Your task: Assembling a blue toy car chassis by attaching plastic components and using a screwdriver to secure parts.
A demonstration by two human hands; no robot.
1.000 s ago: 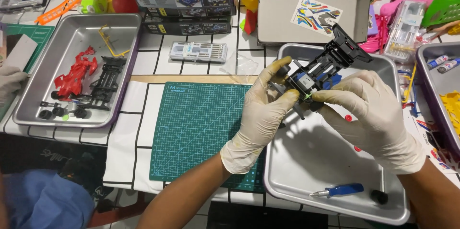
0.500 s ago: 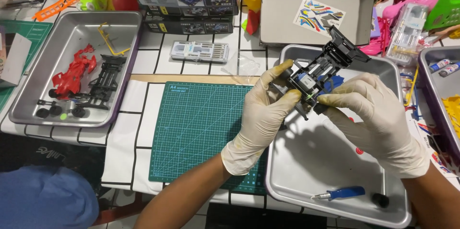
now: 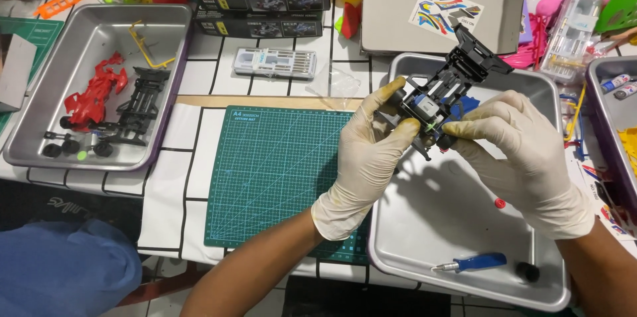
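Above the metal tray (image 3: 464, 270), my left hand (image 3: 368, 158) and right hand (image 3: 524, 151) both pinch the light, fragile black toy-car chassis (image 3: 441, 94), its bumper toward 1 o'clock; I judge the side rails safest.

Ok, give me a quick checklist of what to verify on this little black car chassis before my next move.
1. Both hands on the chassis: left hand and right hand grip it: ok.
2. Chassis held above the steel tray: ok.
3. Blue screwdriver within reach in that tray: ok.
4. Small red part and black wheel lie loose in the tray: ok.
5. Motor fully seated in the chassis: cannot tell.
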